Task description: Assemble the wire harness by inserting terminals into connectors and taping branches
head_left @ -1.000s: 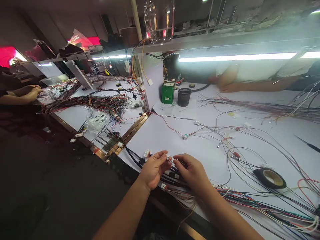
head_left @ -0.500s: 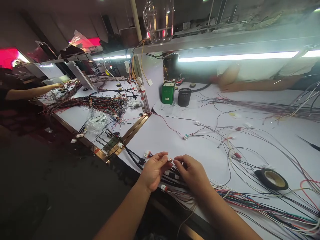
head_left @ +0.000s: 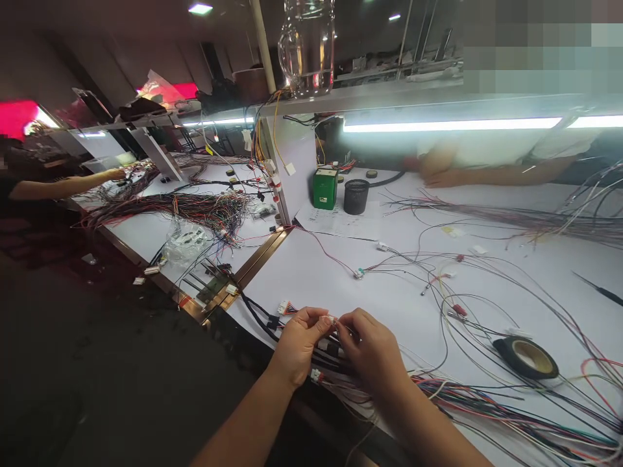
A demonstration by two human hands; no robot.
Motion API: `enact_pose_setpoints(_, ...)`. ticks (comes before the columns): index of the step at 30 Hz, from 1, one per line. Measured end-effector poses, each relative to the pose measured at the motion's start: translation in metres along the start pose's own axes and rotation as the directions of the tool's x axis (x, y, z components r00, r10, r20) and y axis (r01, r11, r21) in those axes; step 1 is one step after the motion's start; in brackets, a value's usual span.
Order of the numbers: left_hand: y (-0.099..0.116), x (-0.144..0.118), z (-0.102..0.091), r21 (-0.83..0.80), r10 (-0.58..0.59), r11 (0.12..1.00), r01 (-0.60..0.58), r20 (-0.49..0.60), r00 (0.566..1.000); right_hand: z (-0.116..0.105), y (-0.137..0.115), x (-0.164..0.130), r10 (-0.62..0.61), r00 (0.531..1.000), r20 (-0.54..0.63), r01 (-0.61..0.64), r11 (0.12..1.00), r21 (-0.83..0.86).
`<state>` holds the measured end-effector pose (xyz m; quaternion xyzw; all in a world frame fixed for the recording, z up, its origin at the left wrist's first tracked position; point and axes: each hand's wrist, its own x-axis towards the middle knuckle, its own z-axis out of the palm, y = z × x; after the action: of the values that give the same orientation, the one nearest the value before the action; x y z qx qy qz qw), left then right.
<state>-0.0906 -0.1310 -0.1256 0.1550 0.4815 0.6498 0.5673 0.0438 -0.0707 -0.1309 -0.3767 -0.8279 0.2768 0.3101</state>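
Seen nearest the bench's front edge: left hand [head_left: 300, 342] and right hand [head_left: 370, 353], fingertips met over a small white connector [head_left: 330, 320], fingers of both curled and pinched shut on it and on the thin wires running into it. Held just above the white table [head_left: 311, 266], over a dark cable bundle with more white plugs, one such plug [head_left: 317, 375] lying right under the left wrist. Spread to the right of the hands, a thick multicoloured wire loom [head_left: 491, 405] trailing toward the table's corner. Lying beyond it, flat among loose strands, a roll of black tape [head_left: 525, 357]. Scattered across the middle of the table, thin single wires ending in small terminals, among them a red one [head_left: 459, 310] and a pale one [head_left: 359, 273]. Standing farther back, side by side near a metal upright, a green box [head_left: 325, 189] and a black mesh cup [head_left: 355, 196], with a printed sheet [head_left: 341, 224] in front of them. Resting at the far edge, a co-worker's forearm [head_left: 487, 175] under a bright strip light [head_left: 452, 124]. Stretched out at far left, another person's arm [head_left: 68, 187] over a second bench heaped with tangled wires [head_left: 195, 207]. Perched overhead on the shelf, a clear glass jug [head_left: 306, 45].
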Motion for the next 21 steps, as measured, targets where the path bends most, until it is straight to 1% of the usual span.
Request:
enact_pose_setpoints(3,0.000,0.000,-0.001,0.027,-0.010,1.000,0.010,0.019,1.000,-0.001,0.001,0.000,0.016,1.000,0.021,-0.016,0.999,0.027)
enact_pose_setpoints(6,0.002,-0.001,-0.002,0.031,-0.039,0.999,0.038,0.026,0.999,-0.006,0.002,0.001,0.045,0.995,0.093,-0.058,0.988,0.141)
enact_pose_setpoints(9,0.005,0.000,-0.002,0.010,-0.072,0.997,0.072,0.012,0.997,-0.011,0.003,0.002,0.108,0.980,0.168,-0.153,0.946,0.284)
enact_pose_setpoints(11,0.006,0.001,-0.002,0.003,-0.083,0.997,0.083,0.000,0.997,-0.013,0.003,0.002,0.166,0.964,0.208,-0.229,0.917,0.328)
enact_pose_setpoints(14,0.004,0.001,-0.003,0.013,-0.079,0.997,0.079,-0.002,0.997,-0.013,0.003,0.004,0.215,0.949,0.230,-0.281,0.908,0.311)
enact_pose_setpoints(18,0.002,0.000,-0.002,0.063,-0.061,0.996,0.061,-0.001,0.998,-0.010,0.003,0.002,0.213,0.960,0.183,-0.255,0.936,0.244)
enact_pose_setpoints(21,0.001,0.000,0.000,0.108,-0.054,0.993,0.053,0.004,0.999,-0.007,0.003,-0.001,0.182,0.970,0.162,-0.209,0.964,0.165)
